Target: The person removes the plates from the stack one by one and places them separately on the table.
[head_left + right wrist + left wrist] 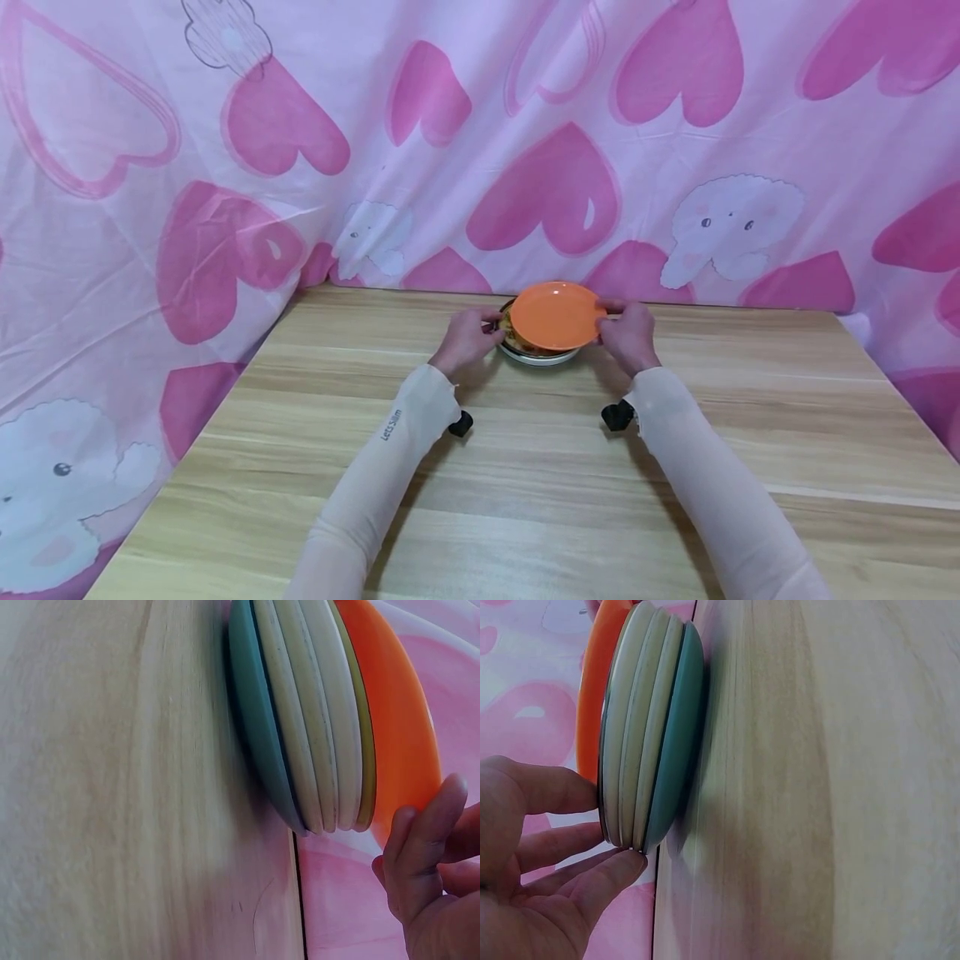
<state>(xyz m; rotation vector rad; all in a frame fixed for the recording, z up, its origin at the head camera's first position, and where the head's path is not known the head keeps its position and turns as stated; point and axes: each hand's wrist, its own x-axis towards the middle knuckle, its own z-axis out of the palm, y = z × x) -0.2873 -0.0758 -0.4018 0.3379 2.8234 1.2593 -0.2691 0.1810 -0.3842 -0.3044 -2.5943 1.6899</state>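
Observation:
An orange plate (558, 317) lies over a stack of plates, set off a little to the right and tilted. My right hand (628, 337) pinches its right rim between thumb and fingers. On the left side, my left hand (468, 337) touches the edge of the stack with its fingertips, the fingers spread and fairly straight. A brown patterned plate (510, 337) shows beneath the orange one. Lower in the stack, cream plates (641, 727) sit above a teal plate or bowl (679, 742) at the bottom. Most of the patterned surface is hidden.
The stack stands near the back edge of a wood-grain table (525, 483). Directly behind hangs a pink curtain (450, 192) printed with hearts and white animals, which also covers both sides. A black wrist strap piece (461, 423) hangs below the left sleeve, another (618, 415) below the right.

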